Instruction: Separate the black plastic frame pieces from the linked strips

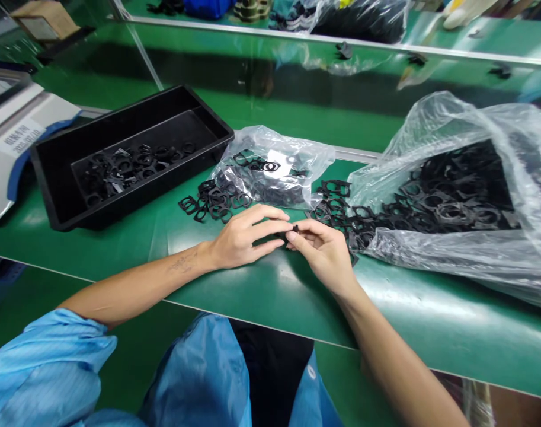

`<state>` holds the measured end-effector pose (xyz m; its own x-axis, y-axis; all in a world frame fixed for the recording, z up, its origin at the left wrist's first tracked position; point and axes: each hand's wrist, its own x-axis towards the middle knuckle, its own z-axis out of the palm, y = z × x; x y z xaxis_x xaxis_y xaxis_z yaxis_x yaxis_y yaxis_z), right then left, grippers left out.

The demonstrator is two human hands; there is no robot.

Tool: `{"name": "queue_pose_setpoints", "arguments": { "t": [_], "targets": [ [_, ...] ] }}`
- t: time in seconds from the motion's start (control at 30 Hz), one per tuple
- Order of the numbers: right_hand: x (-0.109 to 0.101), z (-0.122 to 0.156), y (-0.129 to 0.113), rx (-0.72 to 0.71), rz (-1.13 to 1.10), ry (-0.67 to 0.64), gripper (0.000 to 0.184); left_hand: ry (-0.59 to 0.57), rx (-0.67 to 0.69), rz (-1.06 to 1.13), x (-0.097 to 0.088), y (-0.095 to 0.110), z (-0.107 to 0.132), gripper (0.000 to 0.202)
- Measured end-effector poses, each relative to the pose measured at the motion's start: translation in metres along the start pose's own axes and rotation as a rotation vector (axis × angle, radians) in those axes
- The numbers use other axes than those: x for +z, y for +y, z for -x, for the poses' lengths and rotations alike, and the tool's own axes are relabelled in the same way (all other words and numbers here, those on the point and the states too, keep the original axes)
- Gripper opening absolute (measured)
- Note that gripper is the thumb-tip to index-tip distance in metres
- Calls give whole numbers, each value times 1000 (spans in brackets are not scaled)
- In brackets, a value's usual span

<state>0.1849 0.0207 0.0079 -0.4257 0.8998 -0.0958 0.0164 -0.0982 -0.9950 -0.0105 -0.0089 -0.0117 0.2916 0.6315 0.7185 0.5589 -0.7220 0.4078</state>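
Observation:
Both hands meet over the green table around a small black plastic part (pixel 295 228), mostly covered by the fingers. My right hand (pixel 326 249) pinches it between thumb and forefinger. From the other side, my left hand (pixel 247 234) has its fingers closed against the same part. Just beyond the left hand lies a small heap of black ring-shaped parts (pixel 214 200). Beside the right hand, more black frame-like parts (pixel 336 207) spill from a large clear plastic bag (pixel 430 255).
A black tray (pixel 141 204) with loose black parts stands at the left, near a white and blue machine (pixel 25 136). A smaller clear bag (pixel 292 157) of parts lies behind the hands. Along the back runs a raised shelf edge (pixel 270 28) holding bags and other items.

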Motion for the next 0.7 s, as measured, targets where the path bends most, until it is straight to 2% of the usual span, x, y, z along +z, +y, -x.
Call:
{"name": "queue_pose_setpoints", "arguments": {
  "t": [0.1, 0.23, 0.7],
  "targets": [
    [-1, 1, 3, -67, 71, 22, 36, 28, -106, 62, -2, 0, -1, 21],
    [-2, 1, 5, -141, 129, 38, 38, 55, -197, 117, -2, 0, -2, 7],
    [-3, 1, 4, -186, 169, 32, 33, 90, -224, 161, -1, 0, -2, 8]
  ]
}}
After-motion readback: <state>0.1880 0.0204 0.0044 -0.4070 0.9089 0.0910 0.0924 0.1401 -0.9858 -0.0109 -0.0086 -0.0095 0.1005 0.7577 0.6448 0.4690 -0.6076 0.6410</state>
